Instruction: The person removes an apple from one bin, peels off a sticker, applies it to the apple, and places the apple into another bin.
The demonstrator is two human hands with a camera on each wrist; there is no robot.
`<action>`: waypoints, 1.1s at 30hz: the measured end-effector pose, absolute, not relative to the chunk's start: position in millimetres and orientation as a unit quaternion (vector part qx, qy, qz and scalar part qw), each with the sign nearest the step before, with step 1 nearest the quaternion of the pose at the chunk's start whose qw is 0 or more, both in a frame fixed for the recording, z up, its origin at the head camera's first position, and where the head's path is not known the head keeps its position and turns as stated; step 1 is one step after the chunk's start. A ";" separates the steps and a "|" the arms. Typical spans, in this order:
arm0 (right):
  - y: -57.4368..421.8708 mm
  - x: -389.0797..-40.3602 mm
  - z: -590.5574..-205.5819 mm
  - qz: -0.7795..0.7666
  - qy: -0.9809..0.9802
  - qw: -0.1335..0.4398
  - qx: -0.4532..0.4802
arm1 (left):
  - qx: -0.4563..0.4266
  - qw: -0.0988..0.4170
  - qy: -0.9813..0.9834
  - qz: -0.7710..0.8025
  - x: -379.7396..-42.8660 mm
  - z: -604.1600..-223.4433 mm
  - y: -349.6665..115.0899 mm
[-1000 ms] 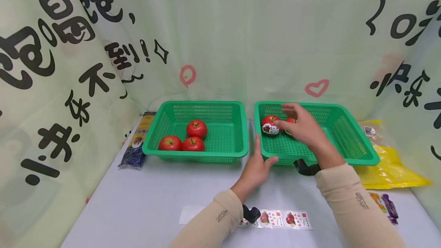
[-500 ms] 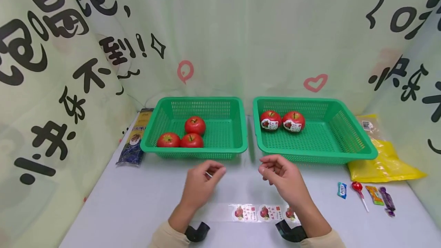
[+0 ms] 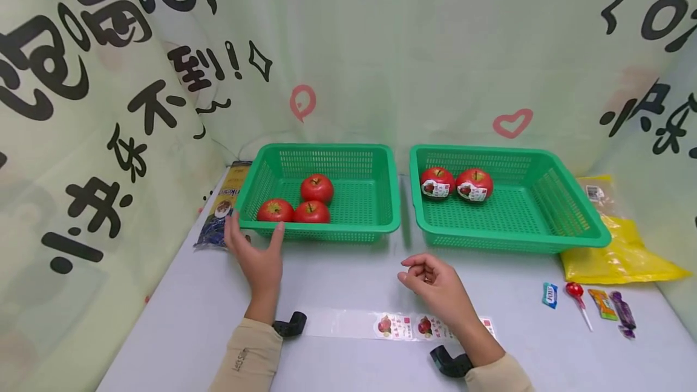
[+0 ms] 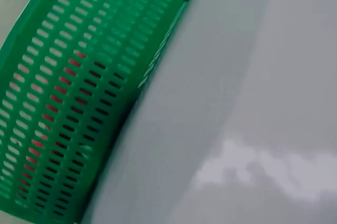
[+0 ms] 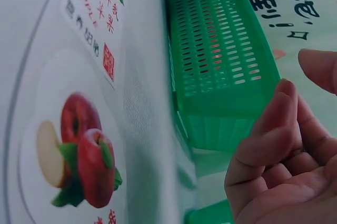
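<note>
My left hand [image 3: 258, 262] is at the front-left corner of the left green basket [image 3: 362, 198], thumb and fingers spread; whether it touches the rim I cannot tell. Three red apples without labels, among them one at the back [image 3: 317, 189], sit in that basket. Over the table, my right hand [image 3: 440, 288] hovers with loosely bent fingers and nothing in them; the right wrist view shows its thumb [image 5: 321, 69] apart from the fingers. Below it lies a strip of apple stickers [image 3: 394, 326], partly covered by the hand. Two labelled apples, one being the right one [image 3: 474, 184], sit in the right green basket [image 3: 523, 207].
A blue and gold packet [image 3: 220, 210] lies left of the left basket. Beside the right basket is a yellow bag [image 3: 621, 256]. In front of that bag lie a blue-wrapped sweet [image 3: 550, 295], a lollipop [image 3: 575, 290], an orange packet [image 3: 603, 304] and a purple-wrapped sweet [image 3: 623, 312].
My right hand has left the right basket's apples and drawn back over the table. My left hand has moved from the right basket's rim, across the table, to the left basket's front-left corner.
</note>
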State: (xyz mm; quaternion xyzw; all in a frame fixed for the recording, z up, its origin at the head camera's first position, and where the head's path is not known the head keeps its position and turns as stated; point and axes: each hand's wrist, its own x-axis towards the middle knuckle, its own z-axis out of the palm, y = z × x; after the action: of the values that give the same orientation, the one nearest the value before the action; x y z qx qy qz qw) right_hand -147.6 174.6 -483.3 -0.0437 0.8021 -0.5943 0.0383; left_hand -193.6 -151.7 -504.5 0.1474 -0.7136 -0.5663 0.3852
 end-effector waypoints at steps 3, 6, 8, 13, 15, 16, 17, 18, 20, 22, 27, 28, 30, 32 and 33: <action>173.1 -146.1 -482.3 -0.587 0.807 0.034 -0.056 | 0.158 0.328 -0.685 -0.631 -197.8 -506.1 -157.8; 168.9 -148.1 -477.8 -0.580 0.810 0.027 -0.087 | 0.157 0.282 -0.641 -0.696 -201.6 -506.4 -162.0; 164.6 -150.8 -471.4 -0.576 0.809 0.019 -0.117 | 0.156 0.266 -0.620 -0.722 -202.8 -506.4 -162.3; 141.0 -174.0 -430.8 -0.557 0.806 -0.007 -0.200 | 0.164 0.263 -0.618 -0.723 -202.8 -507.1 -160.2; 126.7 -192.5 -406.7 -0.543 0.809 -0.010 -0.223 | 0.167 0.264 -0.623 -0.718 -202.4 -507.8 -159.8; 119.0 -204.2 -394.9 -0.536 0.812 -0.008 -0.231 | 0.168 0.264 -0.625 -0.716 -202.4 -508.1 -159.6; 111.0 -216.9 -383.6 -0.531 0.814 0.001 -0.234 | 0.169 0.264 -0.628 -0.712 -202.6 -508.6 -159.4; 102.8 -230.7 -374.2 -0.524 0.818 0.011 -0.236 | 0.169 0.265 -0.631 -0.710 -203.0 -509.0 -159.1; 84.0 -261.0 -362.2 -0.509 0.828 0.042 -0.233 | 0.170 0.265 -0.635 -0.705 -203.3 -510.4 -159.6; 64.9 -291.5 -359.8 -0.488 0.839 0.082 -0.224 | 0.168 0.265 -0.638 -0.703 -203.6 -511.1 -160.2; 23.2 -348.6 -384.7 -0.429 0.861 0.187 -0.199 | 0.162 0.262 -0.640 -0.703 -203.4 -512.1 -162.0; 16.8 -355.7 -390.6 -0.418 0.863 0.209 -0.191 | 0.163 0.263 -0.640 -0.704 -203.4 -512.3 -162.3; 6.5 -366.6 -400.8 -0.391 0.868 0.248 -0.177 | 0.163 0.263 -0.639 -0.704 -203.3 -513.4 -163.0; -0.6 -373.9 -409.2 -0.371 0.869 0.286 -0.159 | 0.164 0.263 -0.642 -0.701 -203.1 -514.5 -163.4; -3.1 -376.1 -412.6 -0.366 0.866 0.304 -0.151 | 0.163 0.262 -0.642 -0.702 -202.9 -515.0 -163.6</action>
State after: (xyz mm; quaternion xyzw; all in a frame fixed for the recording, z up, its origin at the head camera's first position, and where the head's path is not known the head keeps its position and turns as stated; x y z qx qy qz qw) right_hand -376.1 -3.1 -412.6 -0.1512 0.8664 -0.3663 0.3038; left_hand -202.9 -163.6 -515.0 0.1634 -0.6420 -0.7017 0.2621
